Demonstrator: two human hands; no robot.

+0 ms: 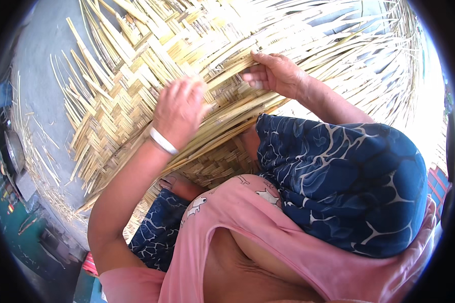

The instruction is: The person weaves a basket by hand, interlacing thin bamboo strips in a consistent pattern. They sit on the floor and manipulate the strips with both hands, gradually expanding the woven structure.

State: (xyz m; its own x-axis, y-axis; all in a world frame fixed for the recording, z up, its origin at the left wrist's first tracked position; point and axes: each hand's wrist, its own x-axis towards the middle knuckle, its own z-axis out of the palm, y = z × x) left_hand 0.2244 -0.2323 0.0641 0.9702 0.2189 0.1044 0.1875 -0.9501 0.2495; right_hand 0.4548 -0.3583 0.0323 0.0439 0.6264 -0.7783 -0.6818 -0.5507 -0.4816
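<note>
A half-woven mat (pixel 126 101) of flat, pale yellow reed strips spreads before me in a slanting zigzag weave. My left hand (pixel 179 108), with a white bangle (pixel 163 141) at the wrist, is over the woven part with its fingers bent. Motion blurs those fingers, so what they hold cannot be made out. Farther right, my right hand (pixel 278 76) has its thumb and fingers closed on a reed strip (pixel 232 70) that slants down toward the left hand. A bundle of long strips (pixel 222 126) runs across the mat just below both hands.
Loose strip ends (pixel 369 55) fan out at the upper right, washed by bright light. My knee under blue patterned cloth (pixel 338 177) rises at the right, and my feet rest on the mat. A round metal vessel (pixel 15 151) stands at the far left near scattered straw (pixel 48 161).
</note>
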